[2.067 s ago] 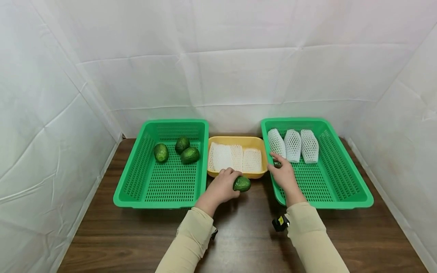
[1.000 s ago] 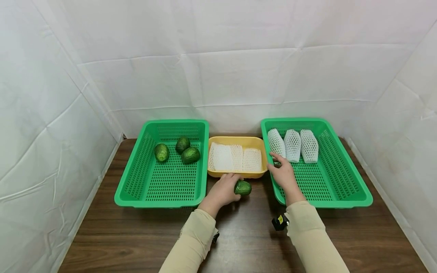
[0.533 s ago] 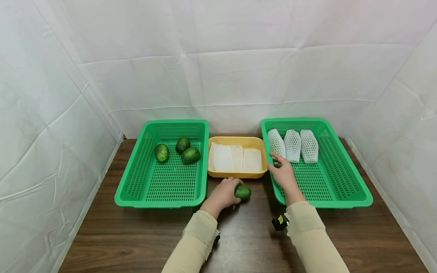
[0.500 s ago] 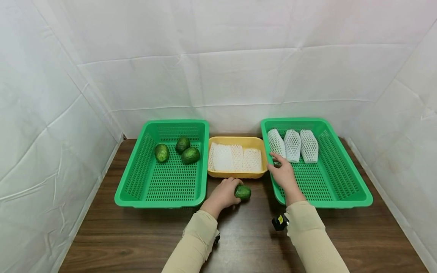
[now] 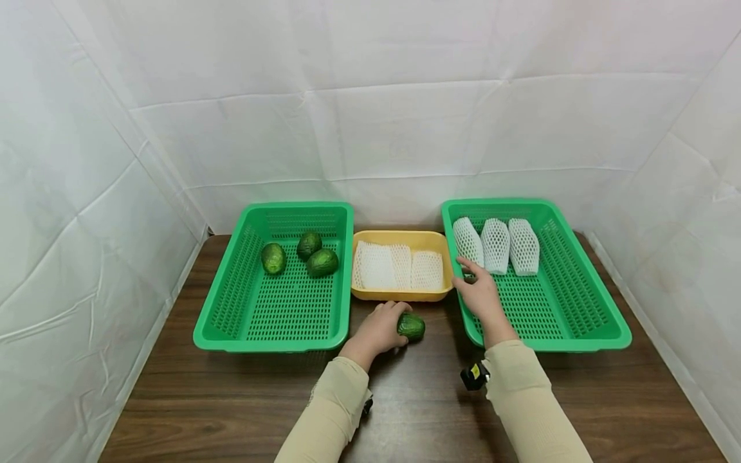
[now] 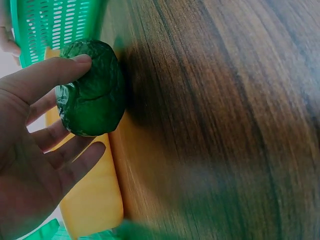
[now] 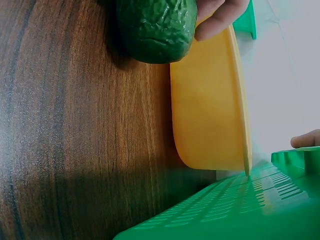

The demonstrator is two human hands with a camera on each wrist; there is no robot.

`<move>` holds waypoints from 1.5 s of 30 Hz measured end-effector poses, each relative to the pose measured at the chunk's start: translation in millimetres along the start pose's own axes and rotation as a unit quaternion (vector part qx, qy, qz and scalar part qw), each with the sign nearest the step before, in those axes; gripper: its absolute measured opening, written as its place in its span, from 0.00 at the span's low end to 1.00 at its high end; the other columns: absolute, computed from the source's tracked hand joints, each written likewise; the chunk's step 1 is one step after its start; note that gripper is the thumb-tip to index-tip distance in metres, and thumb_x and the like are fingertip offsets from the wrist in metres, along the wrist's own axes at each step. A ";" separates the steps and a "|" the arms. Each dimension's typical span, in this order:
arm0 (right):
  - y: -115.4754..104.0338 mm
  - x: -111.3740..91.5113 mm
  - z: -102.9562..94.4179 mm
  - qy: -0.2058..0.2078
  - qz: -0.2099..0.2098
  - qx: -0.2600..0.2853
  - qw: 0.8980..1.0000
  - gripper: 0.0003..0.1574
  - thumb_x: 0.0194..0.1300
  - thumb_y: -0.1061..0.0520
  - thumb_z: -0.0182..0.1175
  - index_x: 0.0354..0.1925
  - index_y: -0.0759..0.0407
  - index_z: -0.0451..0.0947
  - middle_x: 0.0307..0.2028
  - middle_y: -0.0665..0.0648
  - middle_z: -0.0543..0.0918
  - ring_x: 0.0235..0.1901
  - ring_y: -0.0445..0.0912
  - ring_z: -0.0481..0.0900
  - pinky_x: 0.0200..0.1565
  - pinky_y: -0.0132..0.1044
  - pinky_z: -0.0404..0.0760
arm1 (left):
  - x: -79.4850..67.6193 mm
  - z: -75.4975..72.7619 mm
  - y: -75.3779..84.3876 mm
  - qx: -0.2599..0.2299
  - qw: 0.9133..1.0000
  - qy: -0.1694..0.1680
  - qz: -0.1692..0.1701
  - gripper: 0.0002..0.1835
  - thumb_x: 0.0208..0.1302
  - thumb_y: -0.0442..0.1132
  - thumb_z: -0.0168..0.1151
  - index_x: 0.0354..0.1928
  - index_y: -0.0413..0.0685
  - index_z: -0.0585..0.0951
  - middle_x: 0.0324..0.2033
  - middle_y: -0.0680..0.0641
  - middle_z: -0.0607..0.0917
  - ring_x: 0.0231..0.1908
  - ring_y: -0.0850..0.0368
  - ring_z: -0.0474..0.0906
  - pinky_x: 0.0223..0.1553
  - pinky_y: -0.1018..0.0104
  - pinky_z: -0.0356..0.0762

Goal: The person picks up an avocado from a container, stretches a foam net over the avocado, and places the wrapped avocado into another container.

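My left hand [image 5: 379, 328] holds a dark green avocado [image 5: 411, 326] at the table, in front of the yellow tray [image 5: 399, 296]. In the left wrist view the thumb [image 6: 70, 70] lies on the wrinkled avocado [image 6: 95, 95], with other fingers behind it and the rest spread loosely. The right wrist view shows the avocado's end [image 7: 157, 32] close to the wood. My right hand [image 5: 480, 292] rests at the left rim of the right green basket [image 5: 550, 346], thumb and index finger apart. Three netted pieces [image 5: 496, 247] lie inside that basket.
Flat white foam nets [image 5: 379, 267] lie in the yellow tray. The left green basket [image 5: 272, 345] contains three avocados [image 5: 322, 263]. White sheeting [image 5: 399, 128] encloses the brown wooden table [image 5: 417, 411] at the back and sides.
My left hand has brought the avocado down and slightly toward me, away from the yellow tray. The right hand stays at the basket rim.
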State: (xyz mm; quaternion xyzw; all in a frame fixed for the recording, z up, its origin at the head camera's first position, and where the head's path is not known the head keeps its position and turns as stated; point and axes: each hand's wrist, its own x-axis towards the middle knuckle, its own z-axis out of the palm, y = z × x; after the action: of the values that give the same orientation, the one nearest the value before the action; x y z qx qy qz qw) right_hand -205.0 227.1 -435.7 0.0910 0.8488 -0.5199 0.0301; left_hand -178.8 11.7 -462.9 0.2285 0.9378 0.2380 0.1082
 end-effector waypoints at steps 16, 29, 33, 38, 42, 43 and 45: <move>-0.9 -1.3 -1.6 -0.003 0.006 -0.006 1.000 0.33 0.69 0.54 0.50 0.69 0.51 0.57 0.64 0.65 0.61 0.60 0.59 0.61 0.52 0.53 0.69 | -5.7 -6.9 6.1 0.065 0.998 -0.004 0.011 0.34 0.48 0.44 0.73 0.59 0.55 0.71 0.52 0.47 0.75 0.52 0.49 0.69 0.48 0.56 0.70; -58.5 -2.8 14.1 0.023 -0.129 -0.097 0.987 0.31 0.65 0.52 0.56 0.64 0.57 0.65 0.64 0.65 0.57 0.63 0.61 0.55 0.58 0.58 0.60 | -30.8 -76.5 3.0 -0.082 0.993 0.088 -0.003 0.24 0.61 0.45 0.62 0.59 0.48 0.72 0.55 0.47 0.74 0.56 0.51 0.68 0.55 0.56 0.67; -70.4 10.6 44.4 -0.039 -0.139 -0.149 0.978 0.28 0.66 0.53 0.55 0.62 0.58 0.67 0.59 0.65 0.66 0.57 0.59 0.65 0.54 0.54 0.67 | -31.3 -75.4 -10.2 -0.120 0.984 0.129 -0.023 0.19 0.62 0.41 0.61 0.55 0.47 0.75 0.50 0.46 0.76 0.53 0.50 0.70 0.51 0.54 0.69; -60.7 25.4 77.4 -0.106 -0.081 -0.221 0.966 0.29 0.66 0.50 0.55 0.62 0.58 0.67 0.51 0.63 0.76 0.48 0.55 0.75 0.48 0.49 0.73 | -30.2 -67.4 -17.4 -0.150 0.978 0.141 -0.041 0.16 0.63 0.41 0.59 0.52 0.47 0.76 0.49 0.46 0.77 0.52 0.49 0.71 0.51 0.53 0.70; -51.0 28.4 92.5 -0.133 -0.041 -0.267 0.954 0.31 0.65 0.46 0.56 0.62 0.57 0.66 0.45 0.60 0.80 0.43 0.52 0.77 0.48 0.48 0.73 | -29.3 -60.9 -21.7 -0.164 0.972 0.162 -0.045 0.14 0.64 0.40 0.58 0.50 0.46 0.77 0.47 0.46 0.78 0.50 0.50 0.73 0.49 0.54 0.71; -48.8 28.6 95.0 -0.134 -0.034 -0.272 0.952 0.31 0.65 0.45 0.56 0.62 0.57 0.66 0.45 0.60 0.80 0.43 0.52 0.77 0.48 0.48 0.73 | -29.2 -59.5 -22.5 -0.165 0.971 0.167 -0.042 0.13 0.65 0.40 0.57 0.50 0.46 0.78 0.46 0.46 0.78 0.49 0.50 0.73 0.49 0.54 0.71; -46.2 28.4 98.3 -0.128 -0.026 -0.273 0.953 0.31 0.64 0.45 0.56 0.62 0.56 0.67 0.44 0.59 0.80 0.42 0.51 0.77 0.48 0.47 0.73 | -28.9 -57.4 -24.0 -0.164 0.970 0.176 -0.031 0.13 0.65 0.40 0.57 0.49 0.45 0.78 0.45 0.47 0.78 0.49 0.51 0.73 0.49 0.55 0.71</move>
State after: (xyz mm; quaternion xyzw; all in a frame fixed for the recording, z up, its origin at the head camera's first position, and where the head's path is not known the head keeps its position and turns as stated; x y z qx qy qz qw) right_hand -245.7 122.9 -444.3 -0.0097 0.9496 -0.2759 0.1484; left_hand -180.5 -43.8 -422.5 0.1326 0.8970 0.4214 -0.0148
